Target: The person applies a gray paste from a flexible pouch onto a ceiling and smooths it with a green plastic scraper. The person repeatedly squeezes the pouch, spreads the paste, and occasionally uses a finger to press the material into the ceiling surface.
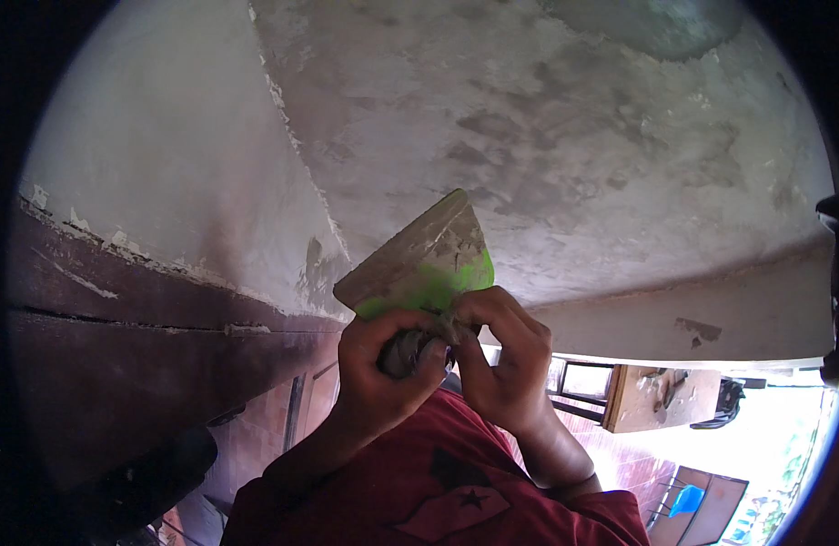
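A wide green putty knife (429,259) is raised in front of me, its blade smeared with grey-brown plaster. My left hand (374,378) is closed below the blade, around the handle area. Between its thumb and fingers shows a dark, crumpled-looking part (401,353), whose kind is unclear. With thumb and forefinger pinched, my right hand (510,364) grips the base of the blade beside the left. A small greyish lump (453,329) sits between the fingertips of both hands. The handle is mostly hidden by the fingers.
Overhead spreads a blotchy grey plastered ceiling (574,155), meeting a pale surface (165,155) along a rough seam. A dark brown band (146,309) runs along the left. At right are a plaster-spotted board (661,399) and a blue item (686,500) in bright light.
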Action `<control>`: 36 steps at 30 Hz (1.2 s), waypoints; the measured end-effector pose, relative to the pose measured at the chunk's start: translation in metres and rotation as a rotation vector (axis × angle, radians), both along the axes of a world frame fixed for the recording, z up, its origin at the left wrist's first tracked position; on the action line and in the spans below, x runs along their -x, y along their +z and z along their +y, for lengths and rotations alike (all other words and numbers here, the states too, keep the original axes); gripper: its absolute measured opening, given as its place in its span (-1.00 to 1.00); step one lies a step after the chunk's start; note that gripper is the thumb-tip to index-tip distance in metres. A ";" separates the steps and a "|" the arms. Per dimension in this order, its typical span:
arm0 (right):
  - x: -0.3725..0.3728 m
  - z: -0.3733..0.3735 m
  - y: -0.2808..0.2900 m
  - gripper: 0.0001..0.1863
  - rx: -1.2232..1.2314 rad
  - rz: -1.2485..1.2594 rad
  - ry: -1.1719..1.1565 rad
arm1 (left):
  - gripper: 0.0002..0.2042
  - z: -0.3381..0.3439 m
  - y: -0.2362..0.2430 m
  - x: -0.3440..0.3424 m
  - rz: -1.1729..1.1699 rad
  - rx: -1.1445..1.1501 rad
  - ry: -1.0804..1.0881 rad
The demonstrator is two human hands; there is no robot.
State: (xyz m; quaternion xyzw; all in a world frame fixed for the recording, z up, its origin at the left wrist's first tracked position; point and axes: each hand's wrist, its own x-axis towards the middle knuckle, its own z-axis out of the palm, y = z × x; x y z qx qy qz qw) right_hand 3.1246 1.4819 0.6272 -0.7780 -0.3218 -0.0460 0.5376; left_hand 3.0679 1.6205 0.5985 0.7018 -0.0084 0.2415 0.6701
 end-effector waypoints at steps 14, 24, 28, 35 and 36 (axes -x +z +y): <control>-0.007 0.006 -0.004 -0.81 -0.069 -0.077 -0.075 | -0.87 -0.001 -0.006 -0.008 0.154 0.011 0.014; -0.006 0.005 0.002 -0.85 -0.058 -0.088 -0.065 | -0.84 -0.003 -0.004 -0.008 0.164 0.069 -0.038; -0.007 0.001 0.007 -0.90 -0.108 0.081 -0.045 | -0.85 -0.003 -0.004 -0.007 0.200 0.140 -0.041; -0.008 -0.013 0.022 -0.92 -0.142 0.204 -0.002 | -0.85 -0.005 -0.002 -0.006 0.113 0.118 0.005; -0.009 -0.015 0.025 -0.92 -0.200 0.197 -0.011 | -0.85 -0.007 -0.003 -0.008 0.092 0.109 0.014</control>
